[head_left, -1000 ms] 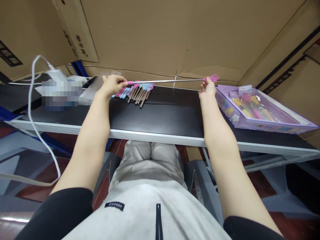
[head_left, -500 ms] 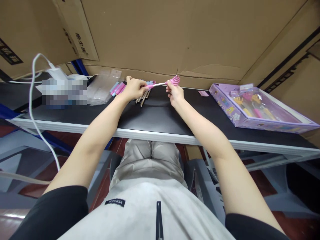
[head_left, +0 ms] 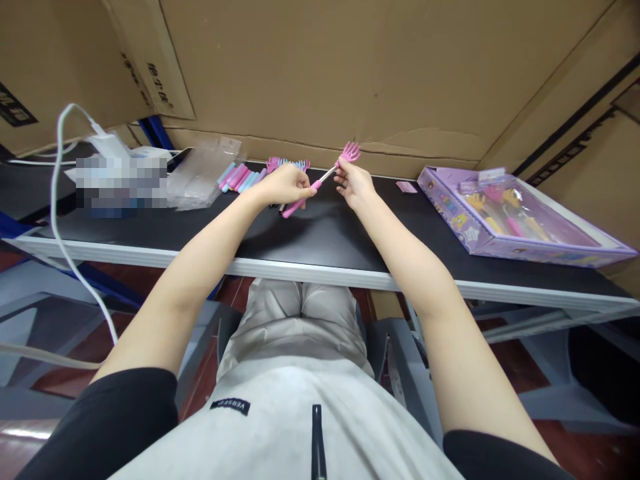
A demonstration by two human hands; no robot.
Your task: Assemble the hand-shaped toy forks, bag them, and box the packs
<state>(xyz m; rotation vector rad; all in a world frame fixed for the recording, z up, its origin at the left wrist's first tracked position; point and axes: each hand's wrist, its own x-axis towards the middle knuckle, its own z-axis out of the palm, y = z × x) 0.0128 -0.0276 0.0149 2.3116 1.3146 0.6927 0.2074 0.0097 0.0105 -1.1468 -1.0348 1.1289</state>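
Observation:
My left hand [head_left: 286, 186] is closed round the pink handle of a telescopic back scratcher [head_left: 327, 175], now collapsed short. Its pink claw head points up toward the cardboard wall. My right hand [head_left: 354, 183] pinches the scratcher just below that claw head. Both hands hover over the black table [head_left: 330, 233]. Behind my left hand lies a row of several more scratchers [head_left: 250, 177] with pink and blue handles and steel shafts.
A purple toy box [head_left: 505, 217] with a clear window lies at the right. Clear plastic bags [head_left: 203, 177] and a white charger with its cable [head_left: 65, 200] sit at the left. Large cardboard boxes [head_left: 350, 73] wall off the table's back. A small pink tag [head_left: 407, 187] lies near the box.
The scratcher was stretched long between my spread hands; it has been pushed together, and my right hand has moved left until both hands nearly meet. The scratcher now tilts upward.

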